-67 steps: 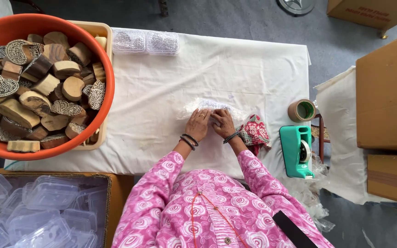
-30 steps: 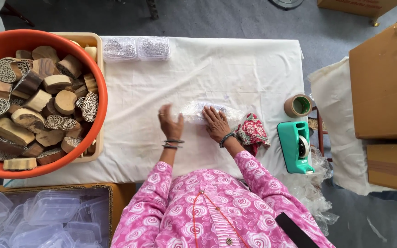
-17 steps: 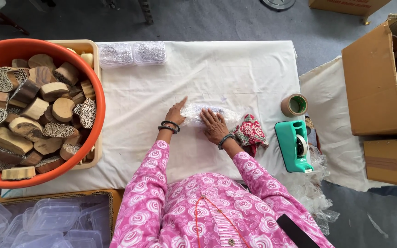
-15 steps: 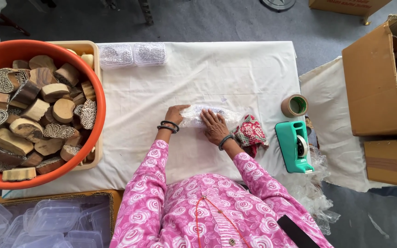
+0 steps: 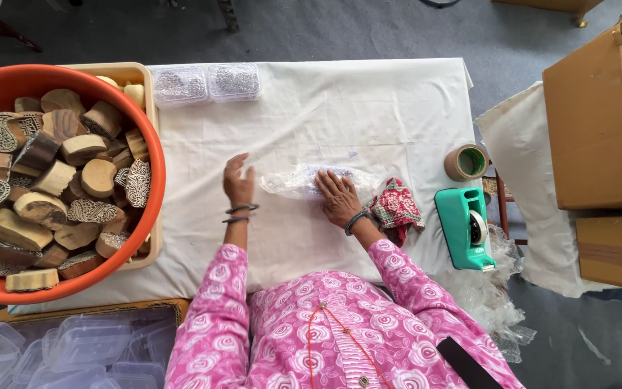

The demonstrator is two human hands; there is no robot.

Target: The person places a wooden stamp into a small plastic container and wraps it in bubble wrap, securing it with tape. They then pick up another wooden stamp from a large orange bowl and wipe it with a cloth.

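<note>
Right now my right hand (image 5: pixel 337 199) presses flat, fingers spread, on a clear plastic-wrapped bundle (image 5: pixel 304 180) mid-table; my left hand (image 5: pixel 239 181) hovers open beside it, holding nothing. Carved wooden blocks (image 5: pixel 52 187) fill the orange tub (image 5: pixel 149 155) at left.

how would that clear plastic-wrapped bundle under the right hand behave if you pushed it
The plastic-wrapped bundle looks crinkly and loose, so it would probably slide on the white cloth. The right hand presses it flat, suggesting the wrap is floppy. It seems light.

Right hand (image 5: pixel 337 198) flat on clear-wrapped bundle (image 5: pixel 304 180), left hand (image 5: pixel 239 184) raised beside it.
</note>
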